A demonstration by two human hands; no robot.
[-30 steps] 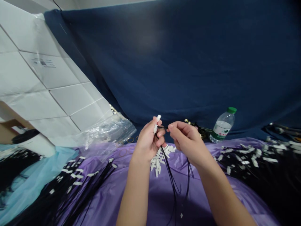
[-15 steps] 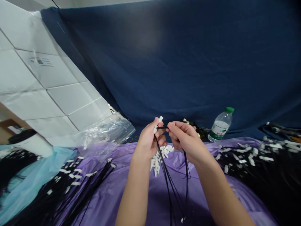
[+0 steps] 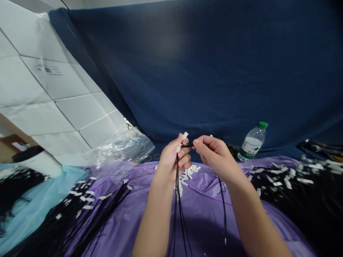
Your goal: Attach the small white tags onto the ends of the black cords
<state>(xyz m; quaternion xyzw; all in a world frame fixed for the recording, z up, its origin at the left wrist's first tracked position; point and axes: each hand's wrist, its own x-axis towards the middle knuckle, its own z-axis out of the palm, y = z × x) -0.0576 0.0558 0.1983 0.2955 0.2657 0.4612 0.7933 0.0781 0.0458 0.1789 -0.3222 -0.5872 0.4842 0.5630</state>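
Observation:
My left hand (image 3: 173,153) is closed, pinching a small white connector (image 3: 178,147) between thumb and fingers. A second white piece (image 3: 185,135) pokes out above the thumb. Thin black wires (image 3: 178,192) hang from this hand toward the purple sheet. My right hand (image 3: 213,151) is closed on a short black wire stretch (image 3: 187,145) that runs level to the connector; whether it is seated there I cannot tell. More thin black wire (image 3: 224,210) dangles beneath the right hand. Loose white connectors (image 3: 189,172) lie on the sheet behind the left hand.
Purple sheeting (image 3: 150,203) covers the work surface. Bundles of black wires with white ends lie at left (image 3: 88,217) and right (image 3: 294,200). A water bottle (image 3: 251,142) stands at the back right before a dark blue cloth (image 3: 203,71). Clear plastic (image 3: 125,142) lies back left.
The wires under my left hand have swung left and hang straighter. Wire below my right hand has shifted right. Both hands keep their hold, slightly farther apart.

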